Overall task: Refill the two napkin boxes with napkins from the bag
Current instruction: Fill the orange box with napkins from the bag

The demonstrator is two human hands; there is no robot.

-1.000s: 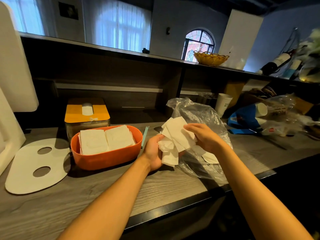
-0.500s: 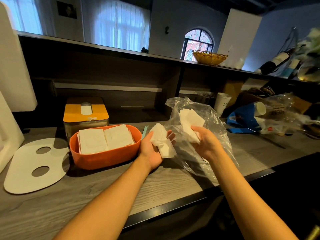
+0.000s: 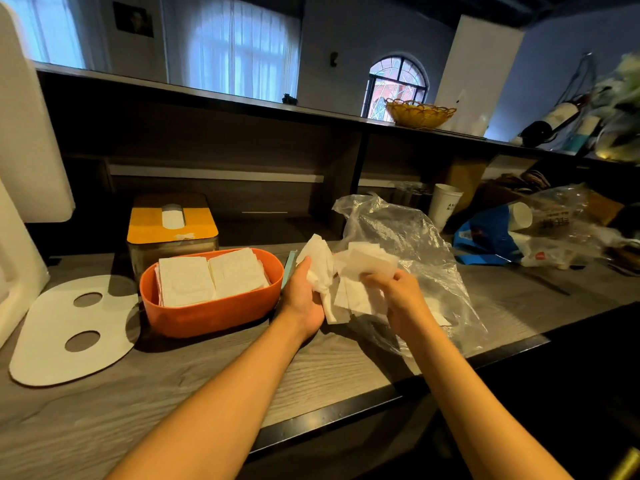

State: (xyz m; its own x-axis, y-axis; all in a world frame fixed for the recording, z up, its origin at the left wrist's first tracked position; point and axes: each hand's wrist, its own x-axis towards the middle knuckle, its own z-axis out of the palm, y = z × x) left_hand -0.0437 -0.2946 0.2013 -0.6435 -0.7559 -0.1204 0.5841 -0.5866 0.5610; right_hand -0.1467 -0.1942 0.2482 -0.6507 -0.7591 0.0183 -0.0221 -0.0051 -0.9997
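Note:
An orange oval napkin box [image 3: 214,311] stands on the grey wooden counter [image 3: 311,368], holding two side-by-side stacks of white napkins [image 3: 211,280]. Behind it is a metal napkin box with a yellow slotted lid [image 3: 172,223], a napkin showing in the slot. A clear plastic bag [image 3: 412,244] lies crumpled to the right. My left hand [image 3: 304,297] holds a crumpled bunch of white napkins [image 3: 320,263] just right of the orange box. My right hand [image 3: 398,294] pinches a few flat napkins [image 3: 369,266] in front of the bag, close beside the left bunch.
A white oval lid with two holes [image 3: 69,330] lies left of the orange box. A thin teal strip [image 3: 289,268] sits between box and left hand. A paper cup [image 3: 445,204], blue packaging [image 3: 485,237] and clutter fill the right. A dark shelf runs behind.
My hands split the napkins apart, then came close together again. The right hand dropped lower with its flat napkins, and the left bunch rose slightly.

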